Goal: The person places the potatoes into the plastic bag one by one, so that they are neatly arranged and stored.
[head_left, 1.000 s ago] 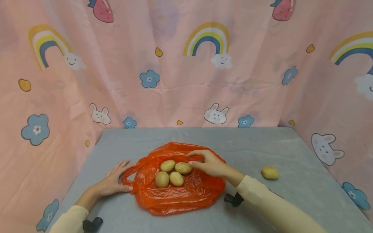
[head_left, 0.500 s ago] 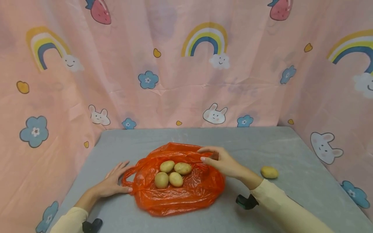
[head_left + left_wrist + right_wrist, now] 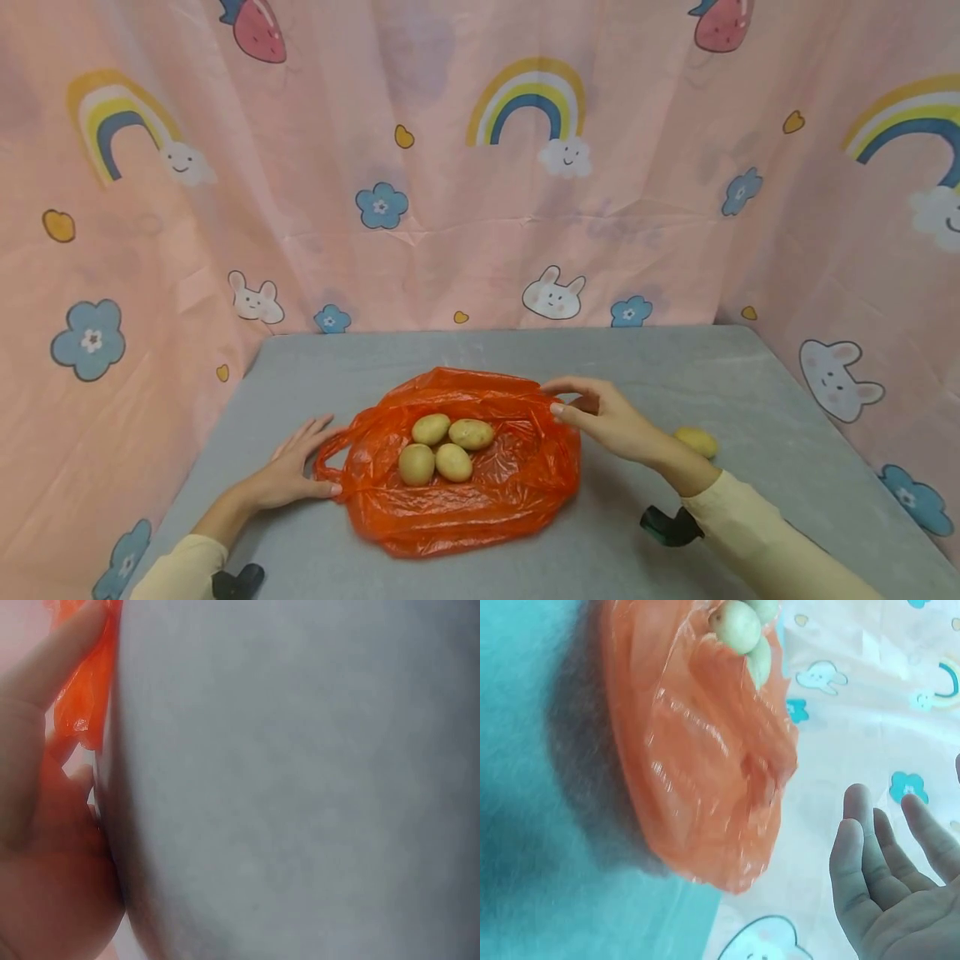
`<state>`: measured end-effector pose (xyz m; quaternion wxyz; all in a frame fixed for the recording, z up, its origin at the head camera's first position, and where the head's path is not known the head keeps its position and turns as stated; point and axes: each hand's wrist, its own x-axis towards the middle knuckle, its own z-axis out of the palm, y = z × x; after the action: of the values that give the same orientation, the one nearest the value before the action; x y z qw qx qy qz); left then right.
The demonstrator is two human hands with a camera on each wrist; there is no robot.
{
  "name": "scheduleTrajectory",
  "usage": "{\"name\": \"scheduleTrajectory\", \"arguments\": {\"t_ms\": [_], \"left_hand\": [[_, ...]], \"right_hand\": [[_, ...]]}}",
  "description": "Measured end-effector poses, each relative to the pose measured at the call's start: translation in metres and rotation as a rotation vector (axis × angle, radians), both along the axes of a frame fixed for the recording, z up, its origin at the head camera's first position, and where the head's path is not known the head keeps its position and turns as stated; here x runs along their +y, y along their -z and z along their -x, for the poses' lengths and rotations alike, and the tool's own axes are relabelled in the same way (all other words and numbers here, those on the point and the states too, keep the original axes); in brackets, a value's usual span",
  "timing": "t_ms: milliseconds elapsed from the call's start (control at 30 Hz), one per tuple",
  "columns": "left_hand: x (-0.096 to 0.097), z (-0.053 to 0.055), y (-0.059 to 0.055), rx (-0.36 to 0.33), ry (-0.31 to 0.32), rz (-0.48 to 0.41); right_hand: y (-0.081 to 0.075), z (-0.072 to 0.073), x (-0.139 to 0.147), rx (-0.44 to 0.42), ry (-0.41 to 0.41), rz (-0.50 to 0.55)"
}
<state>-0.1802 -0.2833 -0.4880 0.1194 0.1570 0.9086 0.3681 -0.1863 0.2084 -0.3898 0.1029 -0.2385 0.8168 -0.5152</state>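
Note:
In the head view an orange plastic bag (image 3: 465,521) lies spread on the grey table, its mouth facing up. Several potatoes (image 3: 453,462) rest inside it, close together. My left hand (image 3: 285,479) lies at the bag's left handle (image 3: 327,462), fingers extended and thumb touching the plastic; the left wrist view has the thumb against the orange film (image 3: 84,697). By the bag's right edge, my right hand (image 3: 611,421) hovers with nothing in it. Its fingers are spread and apart from the bag in the right wrist view. One more potato (image 3: 697,440) sits right of the bag, partly behind the right forearm.
The grey table (image 3: 360,358) reaches back to a pink curtain (image 3: 450,250) printed with rainbows, rabbits and flowers, which also hangs along both sides. Dark wrist cameras (image 3: 670,527) sit below each wrist.
My right hand has moved right, from beside the potatoes in the bag to the bag's right edge, toward the lone potato. The left hand and the bag have stayed put.

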Motion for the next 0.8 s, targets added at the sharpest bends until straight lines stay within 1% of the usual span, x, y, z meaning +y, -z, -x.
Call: {"name": "scheduleTrajectory", "arguments": {"t_ms": [233, 433, 600, 800], "left_hand": [[0.001, 0.0, -0.001, 0.0, -0.002, 0.009], [0.0, 0.001, -0.002, -0.001, -0.007, 0.012], [-0.001, 0.001, -0.002, 0.0, -0.001, 0.014], [-0.002, 0.001, 0.0, -0.001, 0.006, 0.017]], "right_hand": [[0.0, 0.0, 0.016, 0.015, -0.003, -0.001], [0.001, -0.002, 0.03, 0.051, 0.017, -0.014], [0.0, -0.007, 0.043, 0.061, 0.049, -0.062], [0.005, -0.009, 0.059, 0.033, 0.107, -0.093]]}}
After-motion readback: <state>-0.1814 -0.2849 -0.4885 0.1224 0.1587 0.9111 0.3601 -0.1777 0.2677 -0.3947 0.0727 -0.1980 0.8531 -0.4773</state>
